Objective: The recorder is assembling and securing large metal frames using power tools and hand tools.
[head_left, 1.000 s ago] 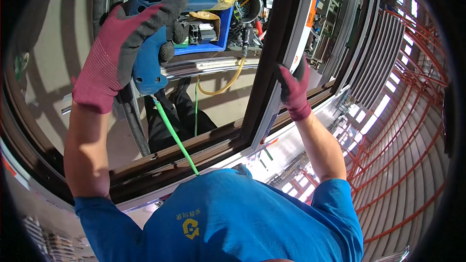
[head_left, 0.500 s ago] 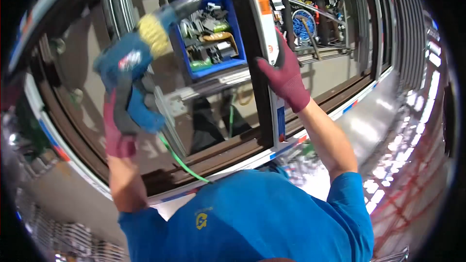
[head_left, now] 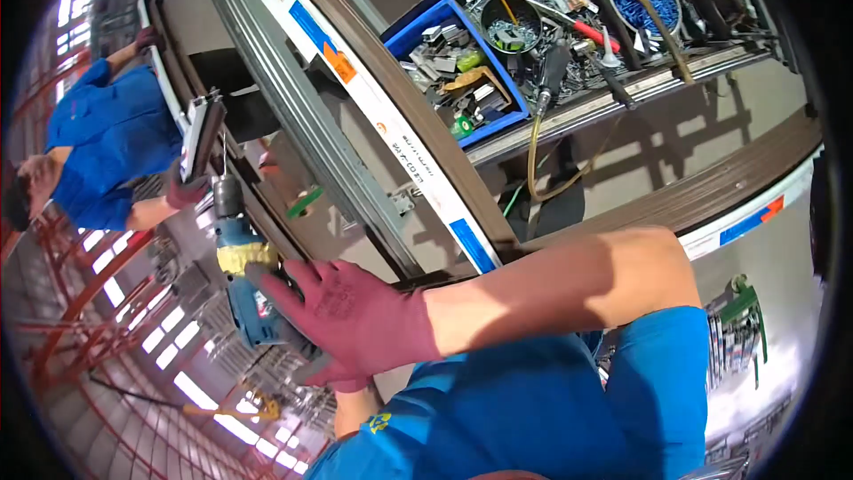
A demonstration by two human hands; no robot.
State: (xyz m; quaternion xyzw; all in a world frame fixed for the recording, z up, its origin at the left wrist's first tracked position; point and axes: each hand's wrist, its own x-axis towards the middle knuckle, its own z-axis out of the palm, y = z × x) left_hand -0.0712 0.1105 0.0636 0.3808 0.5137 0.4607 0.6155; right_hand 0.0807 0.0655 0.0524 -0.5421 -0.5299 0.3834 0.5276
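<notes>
A blue power drill [head_left: 252, 302] with yellow tape round its body and a long bit points away from me at the left. My right hand [head_left: 360, 316], in a maroon glove, reaches across my body and closes on the drill's body. My left hand [head_left: 345, 384] is mostly hidden behind the right one. It is low by the drill's handle, with grey-coated glove fingers curled there. Right of the drill, a brown frame bar [head_left: 426, 102] with white protective film runs diagonally, and grey metal profiles [head_left: 293, 98] lie along its left side.
A blue bin [head_left: 517, 120] of small metal parts sits on a rack beyond the bar. Near it are a tin [head_left: 511, 46] of screws, a bucket [head_left: 681, 18] of blue fasteners with a hammer [head_left: 659, 20] across it, and a yellowish hose [head_left: 533, 164]. A co-worker [head_left: 115, 142] in blue stands left.
My view has swung left. The drill has moved from above the frame to its left side. My right hand has left the brown bar and come onto the drill.
</notes>
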